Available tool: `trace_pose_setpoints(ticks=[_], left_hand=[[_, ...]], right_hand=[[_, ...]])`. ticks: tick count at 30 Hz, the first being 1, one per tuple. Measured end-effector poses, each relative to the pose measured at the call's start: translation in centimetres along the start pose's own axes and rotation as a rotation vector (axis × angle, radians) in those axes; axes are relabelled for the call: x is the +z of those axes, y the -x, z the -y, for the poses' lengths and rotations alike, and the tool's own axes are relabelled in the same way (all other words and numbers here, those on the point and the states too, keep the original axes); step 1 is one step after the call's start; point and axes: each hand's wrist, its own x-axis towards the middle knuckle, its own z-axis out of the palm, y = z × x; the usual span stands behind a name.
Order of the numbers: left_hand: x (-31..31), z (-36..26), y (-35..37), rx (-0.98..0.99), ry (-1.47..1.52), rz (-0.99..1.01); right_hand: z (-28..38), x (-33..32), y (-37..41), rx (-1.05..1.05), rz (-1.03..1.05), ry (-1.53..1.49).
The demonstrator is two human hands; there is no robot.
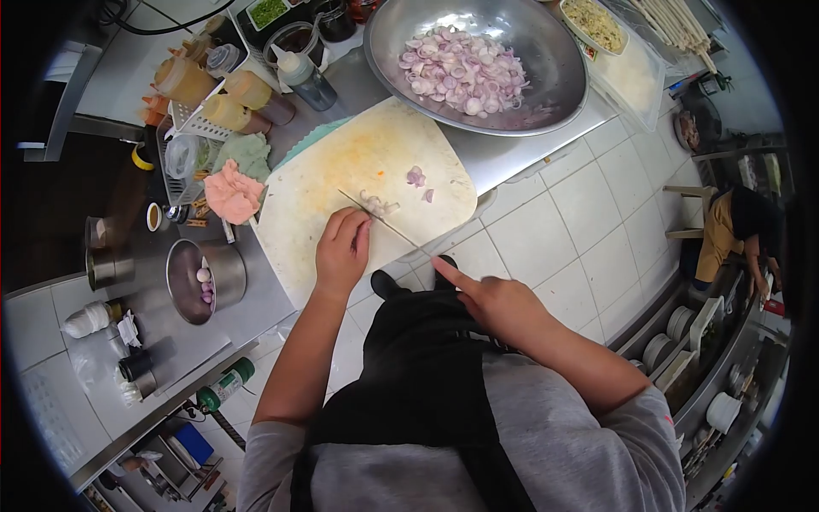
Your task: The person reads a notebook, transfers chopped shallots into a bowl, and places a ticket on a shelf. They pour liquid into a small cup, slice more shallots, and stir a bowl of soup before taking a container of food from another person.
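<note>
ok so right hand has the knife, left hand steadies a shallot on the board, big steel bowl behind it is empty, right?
No: the big steel bowl isn't empty, it holds sliced shallots, per the head view. Rest stands: right hand has the knife, left hand steadies a shallot on the board.

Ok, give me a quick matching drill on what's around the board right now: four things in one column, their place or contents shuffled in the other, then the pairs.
1. big steel bowl
2. small steel pot
3. knife
4. pink cloth

A. lies by the left edge of the cutting board
B. gripped by the right hand, blade on the board
C. holds a few whole shallots
D. holds a heap of shallot slices

Pairs: 1-D, 2-C, 3-B, 4-A
</note>
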Motion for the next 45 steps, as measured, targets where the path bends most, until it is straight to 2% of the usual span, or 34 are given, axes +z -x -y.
trace_pose_setpoints(ticks=[2,4,9,11,14,17,23,27,29,32,42,45], left_hand=[[0.0,0.3,0.1,0.055,-0.047,-0.028],[0.0,0.3,0.0,0.082,-0.058,-0.039],[0.1,0.2,-0.2,0.133,-0.059,-0.061],[0.0,-0.3,-0.1,0.035,0.006,-0.049],[0.0,0.2,-0.2,0.108,-0.051,-0.058],[0.1,0.3,0.0,0.067,-0.014,-0.046],[-0.1,-0.1,-0.1,0.069,-0.017,-0.031],[0.0,0.0,-0.1,0.102,-0.024,-0.046],[0.0,0.1,0.1,0.058,-0.039,-0.026],[-0.2,-0.1,0.1,0.059,-0.039,-0.021],[0.1,0.6,0.0,0.105,-0.041,-0.061],[0.1,0.5,0.0,0.128,-0.052,-0.078]], right_hand=[[0.4,-1.6,1.7,0.029,0.110,-0.007],[0.3,-1.5,2.0,0.032,0.122,-0.016],[-0.5,0.9,-1.0,0.019,0.045,-0.019],[-0.5,1.0,-1.4,0.007,0.053,-0.032],[0.1,-1.1,0.6,0.024,0.107,-0.012],[0.3,-2.1,2.3,0.042,0.152,-0.004],[0.3,1.2,-1.6,0.036,0.084,0.006],[0.6,0.4,-1.9,0.002,0.039,-0.026],[1.2,-1.5,-0.2,0.034,0.128,-0.019],[1.1,-2.2,1.5,0.029,0.138,-0.030],[1.1,0.8,-1.8,0.047,0.111,0.007],[1.2,0.4,-2.1,0.081,0.162,0.020]])
